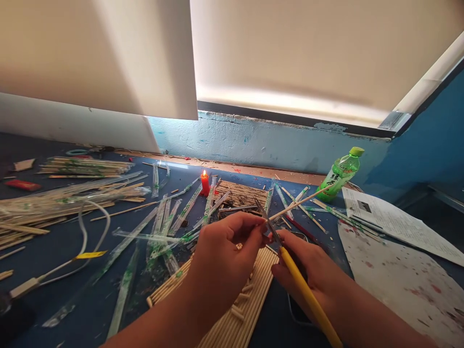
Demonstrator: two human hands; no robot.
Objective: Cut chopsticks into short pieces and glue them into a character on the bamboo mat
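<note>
Left hand [224,249]: grip narrow, pinching thin stick [300,202] above desk [273,321]. Right hand [311,263]: grip wrapped round yellow-handled knife [300,282], blade crossing stick near left fingertips. Below: row of sticks [266,271], little bits [237,312] on top. Farther: lit candle [205,185], green bottle [346,166].

Backlight through blinds [290,58], dim foreground

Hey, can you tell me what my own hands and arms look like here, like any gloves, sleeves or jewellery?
Your left hand and right hand are both bare, with no gloves. Your forearms show no sleeves as far as the picture reaches. I see no watch, bracelet or ring, though some fingers are hidden.
</note>
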